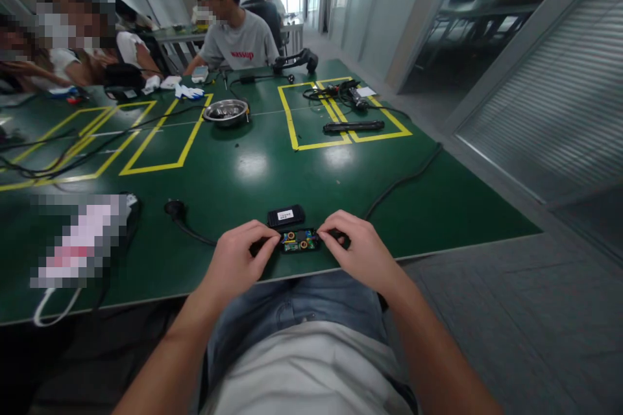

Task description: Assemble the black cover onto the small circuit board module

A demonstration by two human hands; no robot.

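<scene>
A circuit board with copper-coloured coils and coloured wires sits in an opened black case near the table's front edge. My left hand pinches at the left end of this case, thumb against forefinger. At its right end, my right hand pinches in the same way. The fingertips hide whether they grip the case wall or the wires there. Just beyond the board lies a black cover with a white label. A black cable with a plug runs to my left hand, and another black cable leads away from my right.
On the green table stand a metal bowl and, inside yellow tape, a black bar and tangled cables. A blurred pink-and-white item lies left. Across the table sits a person; others are at far left.
</scene>
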